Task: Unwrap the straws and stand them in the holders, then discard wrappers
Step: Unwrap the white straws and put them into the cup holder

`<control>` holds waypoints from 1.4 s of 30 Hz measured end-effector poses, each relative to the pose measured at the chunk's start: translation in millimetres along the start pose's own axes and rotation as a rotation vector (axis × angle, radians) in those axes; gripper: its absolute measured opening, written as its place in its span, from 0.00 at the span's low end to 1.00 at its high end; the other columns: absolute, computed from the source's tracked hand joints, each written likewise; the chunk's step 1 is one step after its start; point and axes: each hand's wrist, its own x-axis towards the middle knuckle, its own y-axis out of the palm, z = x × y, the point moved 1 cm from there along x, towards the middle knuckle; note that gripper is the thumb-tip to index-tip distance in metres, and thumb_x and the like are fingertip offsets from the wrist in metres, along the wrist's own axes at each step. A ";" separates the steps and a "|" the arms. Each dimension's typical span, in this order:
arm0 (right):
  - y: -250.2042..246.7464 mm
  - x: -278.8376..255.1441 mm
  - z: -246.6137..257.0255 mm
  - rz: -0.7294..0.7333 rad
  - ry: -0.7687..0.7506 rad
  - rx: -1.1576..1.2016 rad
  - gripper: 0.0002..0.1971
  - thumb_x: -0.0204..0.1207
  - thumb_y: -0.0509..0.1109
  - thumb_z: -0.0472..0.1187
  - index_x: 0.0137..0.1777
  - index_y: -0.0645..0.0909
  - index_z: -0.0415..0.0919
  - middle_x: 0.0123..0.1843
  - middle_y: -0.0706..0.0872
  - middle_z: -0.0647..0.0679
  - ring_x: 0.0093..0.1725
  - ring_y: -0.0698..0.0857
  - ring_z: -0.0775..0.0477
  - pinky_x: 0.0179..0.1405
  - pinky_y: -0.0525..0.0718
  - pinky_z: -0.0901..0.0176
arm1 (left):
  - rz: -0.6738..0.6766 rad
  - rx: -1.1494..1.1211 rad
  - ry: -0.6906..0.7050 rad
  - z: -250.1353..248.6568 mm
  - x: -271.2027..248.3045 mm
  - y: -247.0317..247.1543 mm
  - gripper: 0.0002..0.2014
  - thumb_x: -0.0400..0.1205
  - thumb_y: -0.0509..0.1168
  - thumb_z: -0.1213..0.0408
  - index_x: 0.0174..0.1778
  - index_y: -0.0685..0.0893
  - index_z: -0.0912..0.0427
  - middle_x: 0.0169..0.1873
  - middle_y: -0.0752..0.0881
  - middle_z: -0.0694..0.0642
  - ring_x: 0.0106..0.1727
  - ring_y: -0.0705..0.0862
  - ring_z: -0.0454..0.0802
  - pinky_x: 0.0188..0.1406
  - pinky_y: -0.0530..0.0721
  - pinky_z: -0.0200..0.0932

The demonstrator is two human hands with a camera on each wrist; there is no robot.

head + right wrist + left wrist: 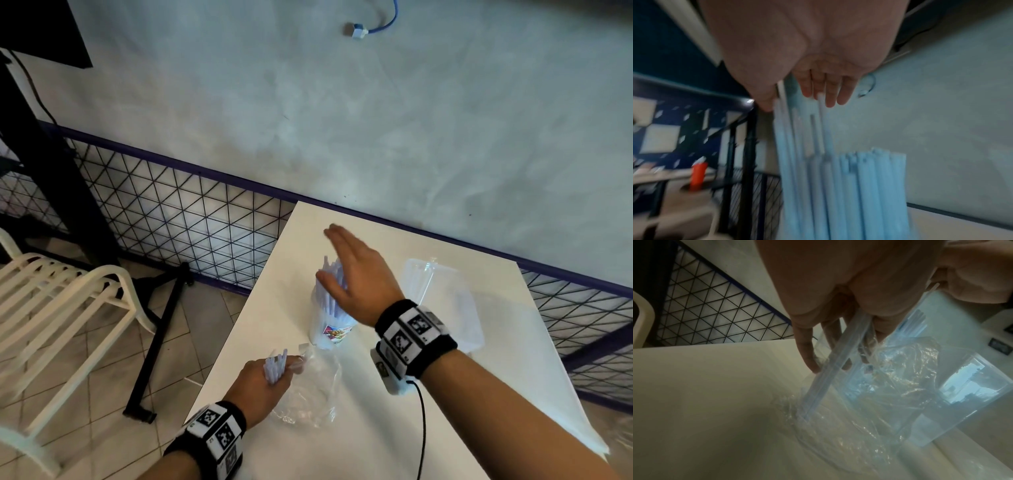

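Observation:
A translucent cup holder (317, 337) with a coloured label stands mid-table, packed with pale blue straws (327, 274). My right hand (346, 267) is spread flat just above them, fingers straight. In the right wrist view its fingertips (830, 97) touch the straw tops (838, 178). Near the table's left front, my left hand (263, 383) grips a small bundle of straws (275, 366) whose lower ends sit inside a crumpled clear plastic wrapper (311, 394). The left wrist view shows the fingers (807, 353) curled round that bundle (830, 373), with the wrapper (890, 394) below.
A clear plastic container (445, 301) sits on the white table (428, 428) right of the cup, also visible as the clear box (972, 386). A white slatted chair (51, 308), a black stand (161, 342) and a wire mesh fence (171, 219) lie to the left.

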 end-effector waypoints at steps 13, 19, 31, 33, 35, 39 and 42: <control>30.3 -16.5 -23.4 -0.242 -0.012 -0.042 0.15 0.78 0.68 0.39 0.62 0.88 0.39 0.63 0.89 0.46 0.57 0.90 0.42 0.53 0.89 0.52 | 0.010 0.033 0.028 -4.5 -0.9 -1.8 0.09 0.81 0.69 0.62 0.36 0.85 0.45 0.16 0.78 0.38 0.19 0.73 0.37 0.27 0.69 0.28; 40.5 -36.4 -20.9 -0.169 -0.101 -0.226 0.19 0.83 0.59 0.48 0.67 0.85 0.44 0.61 0.90 0.49 0.65 0.86 0.39 0.62 0.85 0.48 | 0.025 0.011 -0.026 2.2 1.2 -0.1 0.06 0.80 0.69 0.57 0.42 0.91 0.51 0.21 0.81 0.43 0.24 0.76 0.38 0.32 0.76 0.33; 25.2 -50.3 8.6 -0.019 -0.109 -0.122 0.27 0.84 0.56 0.57 0.80 0.70 0.47 0.81 0.72 0.51 0.80 0.70 0.46 0.74 0.67 0.44 | 0.057 0.044 -0.019 -17.4 -8.3 -5.1 0.11 0.80 0.69 0.58 0.34 0.85 0.36 0.26 0.85 0.28 0.32 0.83 0.40 0.35 0.75 0.22; 15.3 -52.4 28.4 0.029 -0.192 0.106 0.24 0.81 0.64 0.54 0.76 0.75 0.48 0.72 0.80 0.50 0.68 0.80 0.45 0.63 0.76 0.44 | 0.032 0.002 -0.023 -13.1 -8.0 -6.5 0.15 0.80 0.69 0.62 0.36 0.89 0.34 0.29 0.88 0.36 0.31 0.84 0.40 0.38 0.80 0.30; 12.8 -58.2 47.0 0.116 -0.229 0.298 0.25 0.79 0.69 0.54 0.76 0.76 0.49 0.71 0.79 0.50 0.64 0.82 0.47 0.60 0.78 0.47 | -0.002 -0.001 -0.031 -17.0 -7.9 -7.3 0.09 0.80 0.69 0.60 0.34 0.88 0.44 0.23 0.84 0.44 0.25 0.77 0.39 0.34 0.81 0.38; 29.5 -72.4 70.8 0.155 -0.314 0.126 0.26 0.85 0.59 0.55 0.81 0.68 0.48 0.80 0.73 0.55 0.75 0.74 0.50 0.65 0.71 0.50 | 0.056 -0.008 0.002 -19.7 -9.5 -3.3 0.13 0.71 0.57 0.41 0.41 0.85 0.36 0.31 0.86 0.43 0.33 0.81 0.36 0.39 0.82 0.39; 49.3 -82.2 72.1 0.246 -0.265 0.082 0.25 0.87 0.53 0.55 0.81 0.65 0.49 0.78 0.76 0.56 0.79 0.69 0.49 0.69 0.70 0.45 | 0.036 -0.007 -0.056 -26.1 -11.5 -6.5 0.09 0.74 0.61 0.51 0.29 0.80 0.44 0.26 0.81 0.47 0.30 0.75 0.43 0.35 0.79 0.49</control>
